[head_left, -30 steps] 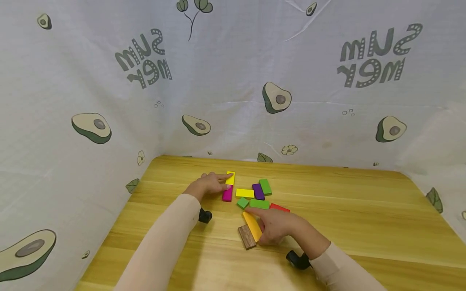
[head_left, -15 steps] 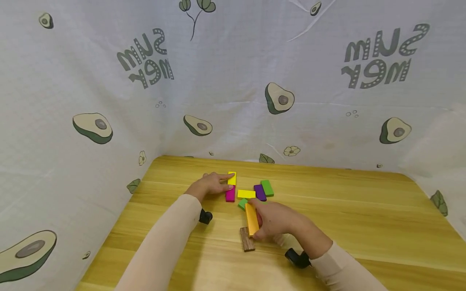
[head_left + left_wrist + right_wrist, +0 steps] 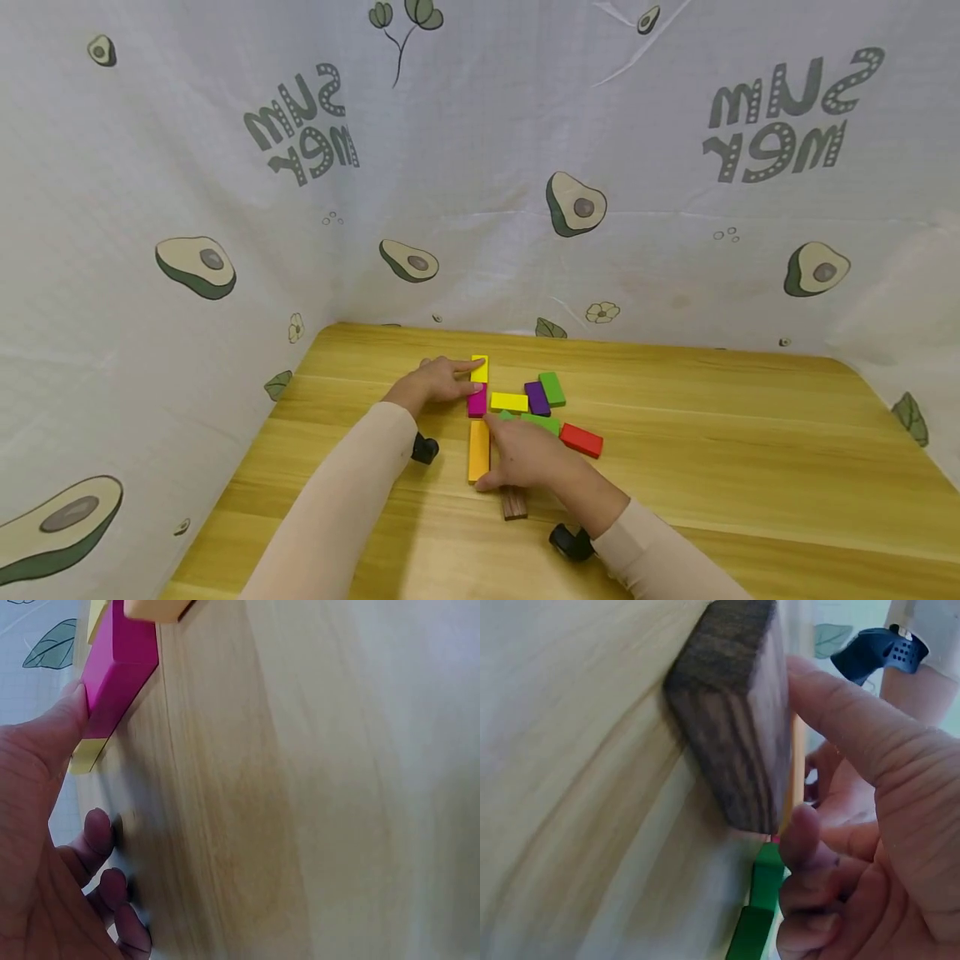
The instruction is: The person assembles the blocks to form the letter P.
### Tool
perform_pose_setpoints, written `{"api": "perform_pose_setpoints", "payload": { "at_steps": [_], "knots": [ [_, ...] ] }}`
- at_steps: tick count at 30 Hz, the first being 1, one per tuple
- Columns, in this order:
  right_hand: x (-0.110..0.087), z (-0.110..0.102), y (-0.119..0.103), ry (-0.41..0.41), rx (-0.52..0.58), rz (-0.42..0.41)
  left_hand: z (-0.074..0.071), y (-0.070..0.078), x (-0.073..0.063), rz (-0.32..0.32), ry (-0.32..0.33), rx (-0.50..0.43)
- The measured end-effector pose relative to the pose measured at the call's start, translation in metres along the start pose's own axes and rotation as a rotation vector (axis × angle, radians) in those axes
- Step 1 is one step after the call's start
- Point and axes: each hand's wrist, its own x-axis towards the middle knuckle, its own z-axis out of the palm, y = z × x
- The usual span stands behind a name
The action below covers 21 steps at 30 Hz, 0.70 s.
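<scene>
In the head view my left hand (image 3: 437, 382) reaches over two blocks lying end to end. Its extended index finger rests on the yellow block (image 3: 480, 368), and its thumb touches the magenta block (image 3: 477, 405). The left wrist view shows that thumb against the side of the magenta block (image 3: 124, 671), other fingers loosely bent. My right hand (image 3: 534, 454) pinches an orange block (image 3: 478, 452) by its two ends, thumb near and index finger far. The orange block lines up just in front of the magenta one. Partly under the right hand lies a brown wood-grain block (image 3: 514, 505).
Right of the magenta block lie a second yellow block (image 3: 509, 402), a purple block (image 3: 537, 398) and a green block (image 3: 552, 389). Another green block (image 3: 543, 423) and a red block (image 3: 581, 441) lie nearer. A printed curtain (image 3: 480, 250) hangs behind the wooden table (image 3: 712, 433).
My right hand has picked up the orange block from beside the brown one, straightened it and brought it left, in line with the magenta block. My left hand has stayed in place.
</scene>
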Motion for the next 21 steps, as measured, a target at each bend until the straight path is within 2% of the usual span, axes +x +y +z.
{"api": "perform_pose_setpoints", "payload": {
  "at_steps": [4, 9, 21],
  "knots": [
    [0.001, 0.0009, 0.0025, 0.038, -0.015, 0.038, -0.0003, 0.0003, 0.0003, 0.009, 0.005, 0.009],
    [0.0015, 0.0017, 0.0052, 0.082, -0.041, 0.014, -0.0006, 0.0006, 0.0005, 0.019, -0.002, 0.013],
    [0.0038, 0.0061, 0.0067, 0.092, -0.004, 0.002, 0.0009, -0.0024, 0.0019, 0.034, -0.005, 0.01]
  ]
}}
